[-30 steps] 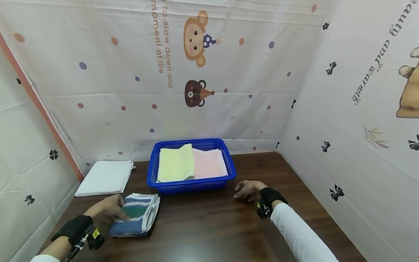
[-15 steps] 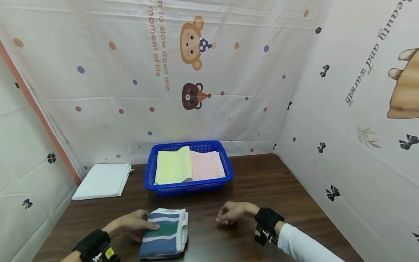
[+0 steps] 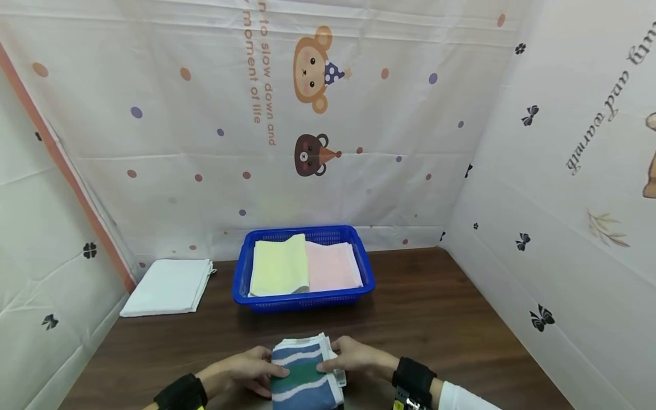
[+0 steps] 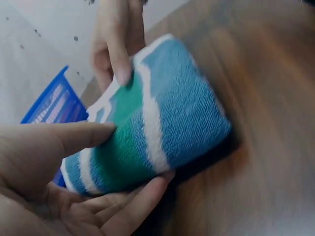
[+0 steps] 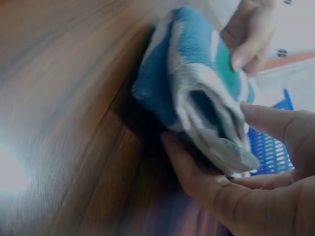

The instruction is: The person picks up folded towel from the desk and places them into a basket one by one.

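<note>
A folded towel (image 3: 304, 376) with blue, green and white stripes is held between both hands at the front of the table. My left hand (image 3: 247, 371) grips its left edge, thumb on top and fingers beneath, as the left wrist view shows. On the opposite edge my right hand (image 3: 356, 359) pinches the towel, thumb on the green stripe. The right wrist view shows the towel's layered folds (image 5: 211, 113) between the right thumb and fingers. A dark shadow lies under the towel, which looks slightly raised from the wood.
Behind the hands stands a blue basket (image 3: 303, 302) holding a folded yellow cloth (image 3: 279, 265) and a pink cloth (image 3: 333, 266). A folded white towel (image 3: 166, 286) lies at the back left of the brown table (image 3: 425, 307). Printed fabric walls enclose the back and sides.
My left hand has brought the striped towel rightward from the left side to the front middle. My right hand has come in from the right and taken hold of its right edge.
</note>
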### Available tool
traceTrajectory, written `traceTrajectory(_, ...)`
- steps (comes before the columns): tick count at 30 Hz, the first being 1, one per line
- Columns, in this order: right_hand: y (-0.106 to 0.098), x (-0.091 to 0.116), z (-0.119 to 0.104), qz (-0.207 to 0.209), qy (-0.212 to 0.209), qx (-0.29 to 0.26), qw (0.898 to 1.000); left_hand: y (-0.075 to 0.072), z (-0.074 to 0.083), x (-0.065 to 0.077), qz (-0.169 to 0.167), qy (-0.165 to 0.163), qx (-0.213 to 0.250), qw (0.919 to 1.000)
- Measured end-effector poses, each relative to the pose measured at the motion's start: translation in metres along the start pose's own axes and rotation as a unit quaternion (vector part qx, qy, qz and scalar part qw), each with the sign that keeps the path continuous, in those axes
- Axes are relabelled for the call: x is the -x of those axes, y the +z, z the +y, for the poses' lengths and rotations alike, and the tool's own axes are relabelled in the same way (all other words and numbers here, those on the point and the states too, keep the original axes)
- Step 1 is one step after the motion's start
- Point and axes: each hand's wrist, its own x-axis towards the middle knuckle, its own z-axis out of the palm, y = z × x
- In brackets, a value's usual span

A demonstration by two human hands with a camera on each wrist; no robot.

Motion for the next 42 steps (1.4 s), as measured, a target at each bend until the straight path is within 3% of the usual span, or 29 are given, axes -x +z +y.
traceTrajectory(4, -0.011, -0.037, 0.057, -0.032, -0.037, -0.018, 0.999, 0.011, -0.001, 0.0, 0.004, -0.005, 0.039, 0.9992)
traceTrajectory(7, -0.012, -0.042, 0.062, -0.036, -0.053, -0.009, 0.998, 0.015, 0.001, 0.001, 0.011, 0.012, 0.046, 0.9988)
traceTrajectory(14, -0.011, -0.005, 0.023, -0.044, -0.02, -0.024, 0.999, 0.026, 0.003, -0.001, 0.028, 0.056, 0.05, 0.9968)
traceTrajectory(18, -0.006, 0.029, -0.023, -0.008, -0.029, -0.048, 0.998, 0.024, -0.003, -0.014, 0.051, 0.097, 0.035, 0.9934)
traceTrajectory(20, -0.008, 0.043, -0.048, 0.004, -0.053, -0.027, 0.998, 0.018, 0.001, -0.017, 0.058, 0.112, 0.007, 0.9921)
traceTrajectory(23, -0.021, 0.056, -0.081, 0.024, -0.099, 0.03, 0.994, 0.011, 0.03, -0.006, 0.081, 0.17, -0.061, 0.9802)
traceTrajectory(27, -0.057, 0.054, -0.127, 0.06, -0.132, 0.097, 0.985, 0.005, 0.098, 0.017, 0.151, 0.226, -0.095, 0.9576)
traceTrajectory(30, -0.089, 0.043, -0.155, 0.091, -0.116, 0.076, 0.986, -0.018, 0.141, 0.013, 0.155, 0.208, -0.06, 0.9641)
traceTrajectory(34, -0.125, 0.017, -0.173, 0.115, -0.093, -0.06, 0.987, -0.061, 0.18, -0.011, 0.116, 0.187, -0.002, 0.9755)
traceTrajectory(38, -0.147, -0.013, -0.171, 0.142, -0.092, -0.158, 0.973, -0.089, 0.198, -0.041, 0.098, 0.163, 0.032, 0.9812)
traceTrajectory(42, -0.164, -0.036, -0.167, 0.182, -0.083, -0.152, 0.968, -0.101, 0.204, -0.069, 0.095, 0.133, 0.069, 0.9841)
